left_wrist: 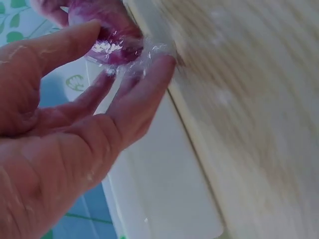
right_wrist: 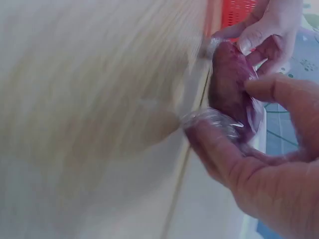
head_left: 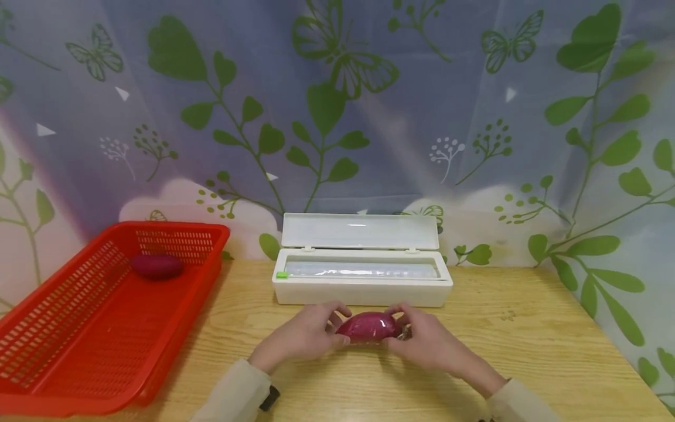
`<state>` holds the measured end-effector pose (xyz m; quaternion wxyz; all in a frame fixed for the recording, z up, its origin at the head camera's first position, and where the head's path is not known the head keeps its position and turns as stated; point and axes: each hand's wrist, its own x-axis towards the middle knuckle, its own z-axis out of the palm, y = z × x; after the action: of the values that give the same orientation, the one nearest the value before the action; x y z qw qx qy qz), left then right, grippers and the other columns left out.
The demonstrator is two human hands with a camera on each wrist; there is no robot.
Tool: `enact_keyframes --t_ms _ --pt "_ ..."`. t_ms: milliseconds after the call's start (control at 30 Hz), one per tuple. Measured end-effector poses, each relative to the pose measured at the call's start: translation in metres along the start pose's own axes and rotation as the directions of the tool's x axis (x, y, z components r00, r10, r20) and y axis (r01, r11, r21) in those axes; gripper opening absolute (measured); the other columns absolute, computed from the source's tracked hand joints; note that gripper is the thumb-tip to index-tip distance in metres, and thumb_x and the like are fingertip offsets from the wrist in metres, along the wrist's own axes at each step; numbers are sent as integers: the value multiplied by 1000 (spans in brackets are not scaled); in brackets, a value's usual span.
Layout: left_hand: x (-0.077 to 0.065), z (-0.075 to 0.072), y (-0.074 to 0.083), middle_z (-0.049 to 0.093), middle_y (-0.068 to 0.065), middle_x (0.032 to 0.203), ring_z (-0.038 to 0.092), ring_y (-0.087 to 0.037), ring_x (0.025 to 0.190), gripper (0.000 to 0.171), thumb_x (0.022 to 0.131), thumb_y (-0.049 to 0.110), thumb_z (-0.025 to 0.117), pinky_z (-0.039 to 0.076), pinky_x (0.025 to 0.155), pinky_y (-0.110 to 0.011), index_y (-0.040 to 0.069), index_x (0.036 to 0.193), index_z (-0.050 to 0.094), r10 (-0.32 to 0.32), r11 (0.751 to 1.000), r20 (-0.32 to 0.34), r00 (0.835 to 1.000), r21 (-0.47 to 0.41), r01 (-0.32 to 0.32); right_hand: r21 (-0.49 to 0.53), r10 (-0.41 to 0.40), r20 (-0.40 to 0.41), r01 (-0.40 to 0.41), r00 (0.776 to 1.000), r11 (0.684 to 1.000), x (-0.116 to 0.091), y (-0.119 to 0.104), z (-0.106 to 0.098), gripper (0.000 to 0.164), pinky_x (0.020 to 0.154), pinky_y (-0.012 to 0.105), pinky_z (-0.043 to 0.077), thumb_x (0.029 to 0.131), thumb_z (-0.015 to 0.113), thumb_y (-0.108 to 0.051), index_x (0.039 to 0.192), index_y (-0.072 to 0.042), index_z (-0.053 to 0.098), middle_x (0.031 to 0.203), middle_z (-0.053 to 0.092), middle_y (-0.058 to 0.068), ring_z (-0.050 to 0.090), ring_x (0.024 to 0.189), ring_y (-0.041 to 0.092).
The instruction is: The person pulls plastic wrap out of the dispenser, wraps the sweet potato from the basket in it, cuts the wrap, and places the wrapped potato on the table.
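Note:
A purple sweet potato [head_left: 369,327] wrapped in clear cling film [right_wrist: 219,121] is held between both hands over the wooden table, in front of the white box. My left hand [head_left: 308,333] grips its left end with thumb and fingers, and my right hand [head_left: 431,344] grips the right end. Loose, crinkled film gathers at both ends. In the left wrist view, the thumb lies on one side of the film-covered end of the sweet potato [left_wrist: 107,35] and the fingers on the other. The right wrist view shows fingertips pressing the bunched film.
Just behind the hands stands a white cling film dispenser [head_left: 362,292], its lid [head_left: 361,231] raised, a film roll [head_left: 361,269] inside and a green slider [head_left: 282,275] at its left. At left, a red plastic basket [head_left: 142,357] holds another purple sweet potato [head_left: 156,266]. A patterned curtain hangs behind.

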<state>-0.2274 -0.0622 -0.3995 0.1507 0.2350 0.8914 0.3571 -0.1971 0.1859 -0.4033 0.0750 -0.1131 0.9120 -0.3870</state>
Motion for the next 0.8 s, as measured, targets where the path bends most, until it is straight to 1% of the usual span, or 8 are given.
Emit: enact_keyframes --t_ms 167,267,333,400,500,600,667,800 --pt "1 4 1 68 -4 111 65 -20 102 41 84 15 81 54 91 -42 10 121 64 -56 969 7 998 -240 57 256 40 0 -39 999 966 1 1 2 49 84 30 53 80 73 -6 127 -5 59 124 65 14 61 105 21" --pt "2 6 1 67 -6 113 64 -22 105 47 78 8 83 52 96 -48 8 120 63 -104 937 13 994 -335 102 378 1 61 -24 998 926 2 4 -1 48 90 31 55 83 67 -2 129 1 56 132 60 18 61 117 27" --pt "2 6 0 67 -6 112 63 -23 105 49 74 6 83 50 99 -50 7 118 63 -127 926 13 992 -358 123 391 -54 92 14 994 920 4 8 -4 46 95 32 57 85 63 3 130 3 55 134 59 20 61 123 32" --pt "2 7 -1 68 -6 111 62 -23 104 47 73 5 84 48 100 -51 7 116 64 -130 927 15 991 -354 127 316 -132 99 95 986 944 5 12 -5 46 93 33 59 83 60 11 127 1 58 131 62 19 64 121 34" --pt "4 8 -3 70 -4 108 63 -21 101 42 74 6 85 49 98 -48 9 112 66 -111 938 25 994 -329 113 84 -237 81 230 968 969 5 17 -4 50 86 32 60 76 59 18 120 -6 62 123 70 13 69 115 34" --pt "6 9 -5 71 -4 106 66 -19 100 35 79 7 84 52 98 -46 10 110 67 -67 949 38 997 -306 75 -137 -289 67 296 955 946 4 17 -2 51 78 32 60 72 64 18 115 -9 64 113 75 10 72 103 29" --pt "7 9 -5 71 -4 106 67 -19 99 32 82 8 83 53 97 -46 10 110 67 -42 959 37 998 -280 50 -229 -296 67 303 953 925 3 14 -1 49 83 36 61 71 70 16 115 -6 66 110 74 9 71 100 28" --pt "8 8 -4 71 -3 106 65 -19 99 27 85 10 82 53 96 -47 12 108 70 -17 982 7 1000 -189 18 -322 -324 80 332 943 887 2 8 1 51 91 44 59 74 80 3 123 4 66 115 67 13 67 104 28"
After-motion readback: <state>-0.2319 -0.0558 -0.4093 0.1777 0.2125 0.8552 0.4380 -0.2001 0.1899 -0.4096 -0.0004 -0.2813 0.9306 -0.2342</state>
